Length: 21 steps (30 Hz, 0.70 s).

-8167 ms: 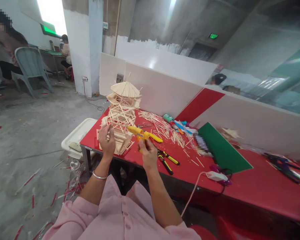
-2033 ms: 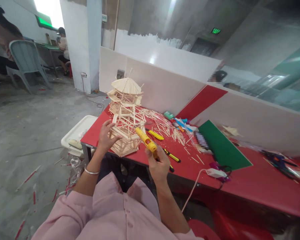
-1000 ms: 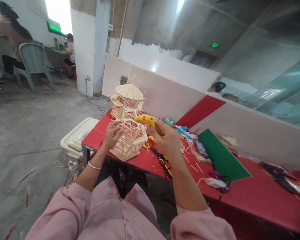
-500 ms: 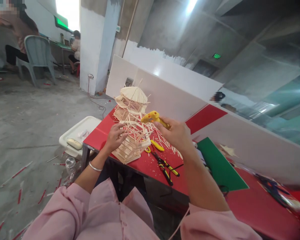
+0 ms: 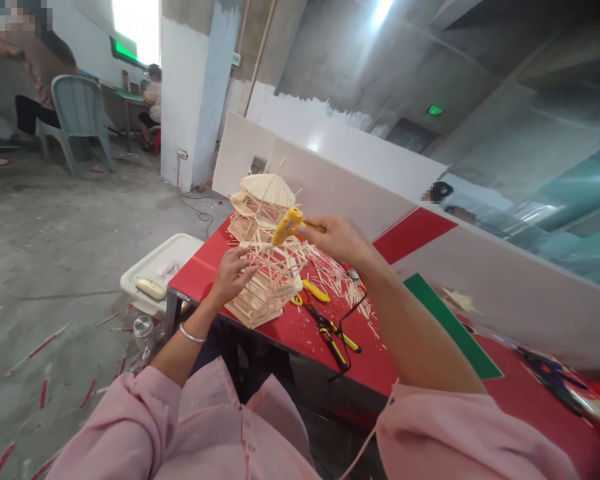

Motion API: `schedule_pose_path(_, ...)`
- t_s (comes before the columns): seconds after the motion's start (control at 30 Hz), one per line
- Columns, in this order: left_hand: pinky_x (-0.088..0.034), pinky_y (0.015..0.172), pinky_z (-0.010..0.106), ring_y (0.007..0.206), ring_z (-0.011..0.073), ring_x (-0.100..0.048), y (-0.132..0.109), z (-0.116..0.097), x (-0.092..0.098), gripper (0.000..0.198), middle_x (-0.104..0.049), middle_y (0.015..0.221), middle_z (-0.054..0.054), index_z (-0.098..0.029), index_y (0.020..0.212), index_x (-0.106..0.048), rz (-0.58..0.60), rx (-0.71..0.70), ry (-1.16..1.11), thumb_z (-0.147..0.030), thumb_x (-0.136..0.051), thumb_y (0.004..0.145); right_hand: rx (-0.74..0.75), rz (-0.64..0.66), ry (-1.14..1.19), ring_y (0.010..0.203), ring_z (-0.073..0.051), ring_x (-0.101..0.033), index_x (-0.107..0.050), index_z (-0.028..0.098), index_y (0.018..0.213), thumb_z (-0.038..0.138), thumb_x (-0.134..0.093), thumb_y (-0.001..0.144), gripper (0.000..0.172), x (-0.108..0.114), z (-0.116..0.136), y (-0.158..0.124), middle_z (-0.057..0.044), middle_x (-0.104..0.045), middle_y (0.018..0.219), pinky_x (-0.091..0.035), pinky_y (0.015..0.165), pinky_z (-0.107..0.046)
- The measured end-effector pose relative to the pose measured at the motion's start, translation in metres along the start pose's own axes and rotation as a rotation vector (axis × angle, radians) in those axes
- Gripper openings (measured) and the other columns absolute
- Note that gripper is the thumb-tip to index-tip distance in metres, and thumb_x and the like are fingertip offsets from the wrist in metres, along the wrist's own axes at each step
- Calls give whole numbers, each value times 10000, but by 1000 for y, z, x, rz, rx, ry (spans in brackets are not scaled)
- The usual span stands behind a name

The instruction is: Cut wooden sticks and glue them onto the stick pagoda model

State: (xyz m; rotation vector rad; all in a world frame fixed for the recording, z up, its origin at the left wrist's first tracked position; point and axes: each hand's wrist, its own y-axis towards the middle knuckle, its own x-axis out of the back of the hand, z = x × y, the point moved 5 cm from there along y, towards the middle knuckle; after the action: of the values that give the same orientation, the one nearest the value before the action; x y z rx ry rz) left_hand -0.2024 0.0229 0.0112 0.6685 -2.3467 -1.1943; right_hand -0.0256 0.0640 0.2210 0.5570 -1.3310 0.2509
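A tiered tower model built of thin wooden sticks stands at the near left corner of the red table. Against its left side rests my left hand, fingers curled round the edge of the middle tier; the exact fingertip contact is partly hidden. My right hand grips a yellow glue gun, with the nozzle pointing down at the sticks of the middle tier. Right of the model lie yellow-and-black pliers, a yellow-handled tool and many loose wooden sticks.
A green board lies on the red table at the right, before a low white partition. Left of the table stands a white bin with items on its lid. Other people sit at the back left.
The glue gun has moved left and tipped from roughly level to nozzle down over the model. My left hand and the model stay nearly still.
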Motion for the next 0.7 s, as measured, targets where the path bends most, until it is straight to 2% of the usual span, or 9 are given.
schedule_pose_path(0.1,-509,984,489,1136,256,-609,0,0,0,239,-703,1143,118,-218,871,-731,-6,-15,-3,-422,-612,912,13,138,97,518,-98,-493,-785,219,881,561,-581,857,399,1,4,25,-1,-643,609,-358,507,-242)
schedule_pose_path(0.2,-505,989,488,1139,255,-607,0,1,0,239,-702,1140,115,-217,863,-727,-1,-15,5,-420,-612,914,-43,262,201,486,-86,-466,-773,174,828,513,-627,845,369,0,9,42,-6,-612,562,-368,486,-238)
schedule_pose_path(0.3,-506,989,492,1136,256,-609,1,1,0,243,-700,1138,119,-215,845,-719,-9,-12,1,-426,-619,909,-94,328,252,486,-82,-458,-762,158,807,480,-668,833,337,-3,14,52,-18,-621,579,-355,468,-237)
schedule_pose_path(0.47,-510,988,496,1149,258,-603,1,0,0,242,-696,1141,119,-216,844,-721,11,12,1,-425,-617,909,-84,356,141,491,-91,-492,-744,159,735,476,-667,835,342,-4,18,64,-30,-630,583,-382,483,-247)
schedule_pose_path(0.6,-513,982,494,1143,257,-602,0,0,0,233,-692,1144,119,-217,866,-725,8,-1,-1,-420,-619,909,-13,293,-65,532,-119,-554,-762,169,737,500,-677,806,348,10,23,70,-39,-646,577,-417,521,-265)
schedule_pose_path(0.7,-516,968,482,1129,255,-603,0,-1,1,225,-692,1142,123,-208,866,-723,-6,-22,1,-404,-621,912,21,279,-110,556,-125,-575,-787,187,797,499,-685,796,329,23,32,65,-41,-671,614,-419,545,-271)
